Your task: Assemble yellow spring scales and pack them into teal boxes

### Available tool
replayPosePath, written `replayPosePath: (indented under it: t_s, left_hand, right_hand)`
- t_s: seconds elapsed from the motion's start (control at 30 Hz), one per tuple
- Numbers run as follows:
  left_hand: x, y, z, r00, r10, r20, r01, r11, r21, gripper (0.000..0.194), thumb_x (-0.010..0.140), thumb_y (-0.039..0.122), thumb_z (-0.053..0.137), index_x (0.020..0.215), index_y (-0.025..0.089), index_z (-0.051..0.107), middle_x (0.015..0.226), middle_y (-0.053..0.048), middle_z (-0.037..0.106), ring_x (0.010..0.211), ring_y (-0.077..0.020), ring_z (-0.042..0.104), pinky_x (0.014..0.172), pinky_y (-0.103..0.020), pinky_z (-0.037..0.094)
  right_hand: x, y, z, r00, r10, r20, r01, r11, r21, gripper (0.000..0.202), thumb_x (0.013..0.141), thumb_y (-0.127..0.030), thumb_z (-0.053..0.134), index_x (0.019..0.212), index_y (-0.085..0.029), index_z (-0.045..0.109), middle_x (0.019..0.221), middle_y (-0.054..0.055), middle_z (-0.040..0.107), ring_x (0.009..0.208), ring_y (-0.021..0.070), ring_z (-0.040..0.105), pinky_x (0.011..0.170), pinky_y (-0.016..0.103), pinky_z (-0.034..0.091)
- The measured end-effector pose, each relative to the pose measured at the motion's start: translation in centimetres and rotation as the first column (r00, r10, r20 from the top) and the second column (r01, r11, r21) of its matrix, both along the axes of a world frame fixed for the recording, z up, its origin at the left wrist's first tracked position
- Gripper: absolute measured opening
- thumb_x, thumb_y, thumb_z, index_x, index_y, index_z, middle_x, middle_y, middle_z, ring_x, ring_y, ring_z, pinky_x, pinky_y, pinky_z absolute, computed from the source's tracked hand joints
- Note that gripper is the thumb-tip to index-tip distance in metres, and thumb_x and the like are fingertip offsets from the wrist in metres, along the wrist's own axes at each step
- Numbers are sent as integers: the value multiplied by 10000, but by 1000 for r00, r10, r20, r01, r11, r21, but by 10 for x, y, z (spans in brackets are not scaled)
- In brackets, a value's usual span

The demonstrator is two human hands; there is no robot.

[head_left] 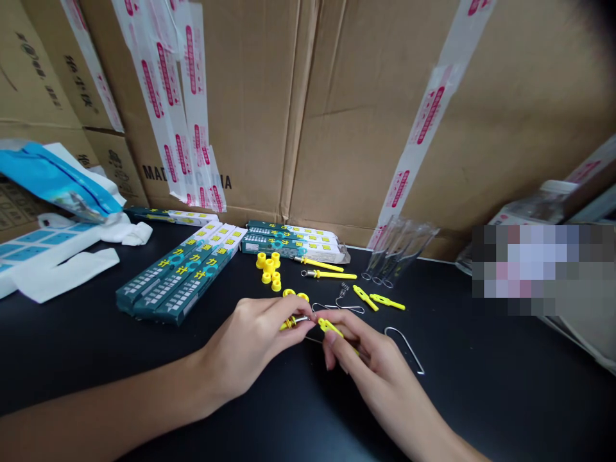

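My left hand (250,337) is closed in a pinch on a yellow plastic rod with a metal end (290,322). Close beside it, my right hand (360,350) grips a yellow slotted plastic piece (331,328), whose end with a hole points at the metal end. The fingertips of both hands nearly meet above the black table, and whether the two parts touch is hidden. Beyond the hands lie metal wire hooks (339,308), a small coil spring (342,290) and two loose yellow slotted pieces (366,298). A larger wire hook (407,348) rests right of my right hand.
Several yellow caps (268,266) and two yellow rods with metal ends (332,275) lie behind the hands. Clear plastic tubes (397,253) lean against the cardboard wall (346,160). Green-and-white spring scale boxes (180,273) are left. A blue pouch (62,179) and a plastic bottle (539,202) stand farther out.
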State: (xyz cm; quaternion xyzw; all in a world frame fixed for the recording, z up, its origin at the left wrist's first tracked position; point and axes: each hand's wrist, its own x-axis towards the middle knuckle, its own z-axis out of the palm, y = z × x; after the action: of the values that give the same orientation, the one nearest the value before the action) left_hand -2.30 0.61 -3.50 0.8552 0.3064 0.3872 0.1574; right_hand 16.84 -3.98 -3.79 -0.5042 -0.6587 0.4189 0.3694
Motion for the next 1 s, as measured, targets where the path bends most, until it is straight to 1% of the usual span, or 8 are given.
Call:
replayPosePath:
  t_s: [0.07, 0.23, 0.4, 0.57, 0.73, 1.0]
  left_hand:
    - [0, 0, 0, 1000, 9, -6, -8, 997, 76, 47, 927, 198, 622, 963, 193, 651, 870, 17, 751, 732, -115, 722, 680, -177, 557]
    - [-1, 1, 2, 998, 39, -42, -27, 966, 258, 121, 961, 233, 570, 954, 152, 661, 874, -30, 771, 703, -141, 737, 682, -220, 597]
    - [-2, 1, 3, 996, 64, -56, -41, 938, 345, 140, 964, 231, 566, 963, 140, 674, 871, -34, 782, 716, -151, 751, 707, -236, 619]
    - [-2, 0, 4, 997, 49, -56, -26, 936, 352, 128, 961, 219, 573, 980, 137, 669, 896, -36, 783, 756, -150, 756, 709, -220, 613]
    - [-2, 0, 4, 996, 60, -69, -36, 949, 312, 100, 955, 212, 581, 992, 146, 645, 867, -18, 767, 689, -136, 737, 677, -213, 597]
    - [-2, 2, 4, 997, 24, -74, 0, 951, 311, 102, 951, 191, 583, 1008, 148, 656, 890, -15, 763, 739, -140, 739, 709, -212, 594]
  right_hand:
    - [0, 0, 0, 1000, -5, -10, 5, 1000, -8, 336, 991, -415, 422, 1176, -190, 590, 671, -33, 548, 630, 143, 487, 599, 263, 359]
    - [-1, 1, -1, 1000, -13, -19, 13, 999, -33, 363, 990, -420, 425, 1220, -185, 578, 671, -35, 549, 625, 138, 481, 598, 259, 357]
    - [-1, -2, 1, 1000, -11, -13, 11, 999, -36, 375, 992, -422, 422, 1244, -184, 565, 676, -37, 543, 624, 139, 476, 596, 264, 354]
    - [-1, -4, 1, 1000, 7, 0, -7, 1000, 24, 368, 1003, -401, 404, 1264, -180, 540, 692, -35, 545, 632, 138, 488, 607, 268, 356]
    - [-1, -2, -1, 1000, 14, -25, -14, 999, -29, 374, 1001, -415, 410, 1261, -180, 541, 690, -35, 539, 624, 136, 470, 594, 267, 348]
    - [0, -2, 0, 999, 10, -48, -12, 998, -60, 399, 995, -434, 426, 1280, -180, 543, 682, -36, 533, 625, 132, 453, 591, 265, 335]
